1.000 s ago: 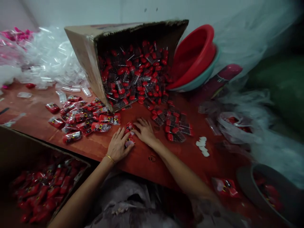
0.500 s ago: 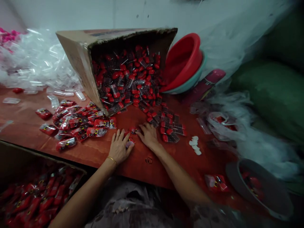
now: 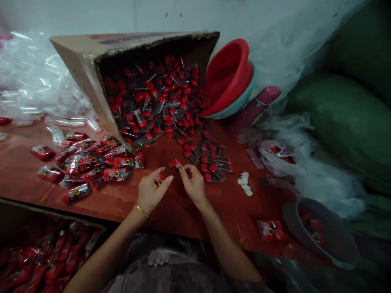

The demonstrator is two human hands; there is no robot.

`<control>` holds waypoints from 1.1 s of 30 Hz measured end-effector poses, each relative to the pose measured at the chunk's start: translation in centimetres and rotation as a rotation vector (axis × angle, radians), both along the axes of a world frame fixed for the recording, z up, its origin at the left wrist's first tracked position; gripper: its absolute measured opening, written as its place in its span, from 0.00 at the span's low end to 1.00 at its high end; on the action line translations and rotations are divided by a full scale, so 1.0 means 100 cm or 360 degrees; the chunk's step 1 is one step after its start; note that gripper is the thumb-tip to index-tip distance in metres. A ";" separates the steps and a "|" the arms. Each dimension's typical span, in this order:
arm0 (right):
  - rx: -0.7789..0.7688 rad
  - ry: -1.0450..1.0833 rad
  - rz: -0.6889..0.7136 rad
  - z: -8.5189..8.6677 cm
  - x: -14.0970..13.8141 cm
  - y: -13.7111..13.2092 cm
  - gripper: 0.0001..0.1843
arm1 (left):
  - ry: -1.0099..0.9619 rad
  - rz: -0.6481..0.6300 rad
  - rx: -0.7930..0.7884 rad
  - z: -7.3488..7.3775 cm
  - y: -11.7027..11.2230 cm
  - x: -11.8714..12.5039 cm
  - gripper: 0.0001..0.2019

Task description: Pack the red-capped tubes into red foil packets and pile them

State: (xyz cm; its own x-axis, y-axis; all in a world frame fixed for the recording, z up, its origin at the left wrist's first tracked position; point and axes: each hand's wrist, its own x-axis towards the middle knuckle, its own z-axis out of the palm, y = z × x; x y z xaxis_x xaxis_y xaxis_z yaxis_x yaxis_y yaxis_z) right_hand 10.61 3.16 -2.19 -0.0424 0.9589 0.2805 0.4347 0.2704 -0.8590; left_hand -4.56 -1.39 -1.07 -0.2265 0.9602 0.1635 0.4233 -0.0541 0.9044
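Over the red tabletop, my left hand curls around a small red printed wrapper, which shows between the fingers and thumb. Thumb and fingers of my right hand pinch a second red printed wrapper by its near end; its far end points up and left. To the right of that hand lie several small clear containers with red caps and dark contents. Left of my left hand is a heap of red wrapped packets.
A tipped cardboard box spills capped containers. Clear plastic tubes pile at left. A red basin leans behind, near a spray can. White discs and a grey basin sit at right. A packet-filled box stands below the table edge.
Both hands, flat on the table before, have lifted and curled. My right hand now pinches a red wrapper, and my left hand has closed around another. The whole view has shifted slightly.
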 end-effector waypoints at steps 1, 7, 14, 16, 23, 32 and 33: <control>0.0000 0.0086 -0.0012 0.003 -0.002 -0.007 0.10 | -0.0248 -0.0034 -0.0059 0.003 0.005 0.006 0.20; -0.0312 0.0753 0.0126 0.008 -0.006 -0.027 0.19 | -0.1003 -0.0008 -0.0250 0.006 0.017 0.023 0.16; -0.0607 0.1045 0.0194 -0.003 0.001 -0.031 0.12 | -0.0641 -0.0197 -0.0221 0.010 0.007 0.018 0.13; -0.0532 0.0951 0.0133 -0.004 0.001 -0.034 0.12 | -0.0500 -0.0219 -0.0189 0.012 0.007 0.019 0.12; -0.0299 0.0613 -0.0134 0.004 -0.006 -0.043 0.25 | -0.0458 -0.0239 -0.0176 0.010 0.009 0.027 0.13; -0.0300 0.0609 -0.0015 0.002 -0.001 -0.040 0.11 | -0.0291 -0.0235 -0.0051 0.008 0.011 0.027 0.11; -0.0307 0.0616 -0.0013 0.002 0.000 -0.039 0.10 | -0.0212 -0.0250 -0.0019 0.008 0.011 0.026 0.11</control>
